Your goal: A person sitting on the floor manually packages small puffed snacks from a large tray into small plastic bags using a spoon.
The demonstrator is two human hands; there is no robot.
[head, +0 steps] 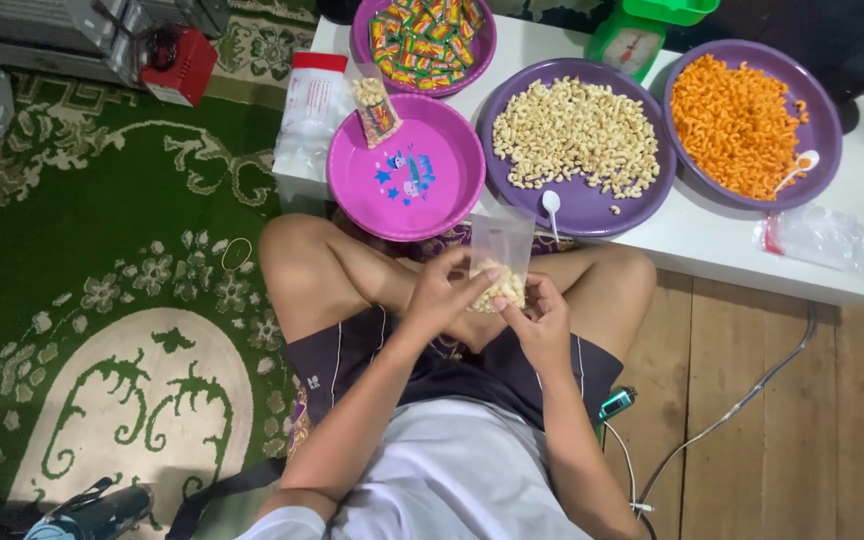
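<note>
Sitting cross-legged at a low white bench, a person is seen from above, with a small clear plastic bag part-filled with pale puffed snacks held upright over the lap, just in front of the bench edge. The bag is gripped by both hands: the left hand is closed on its left side with the fingers at the filled lower part, and the right hand is closed on its right lower corner.

Items listed on the bench:
- a magenta round plastic plate with a small printed figure, bearing one filled and sealed snack packet at its far rim;
- a purple round plate heaped with pale puffed snacks, with a white plastic spoon laid at its near rim;
- a purple round plate heaped with orange puffed snacks, a second white spoon resting in it;
- a magenta bowl of small wrapped sweets in mixed colours at the far edge;
- a green kitchen scale, partly cut off;
- a stack of empty clear bags near the right end.

A green patterned carpet is laid to the left, and bare wooden floorboards to the right, crossed by a white cable.
</note>
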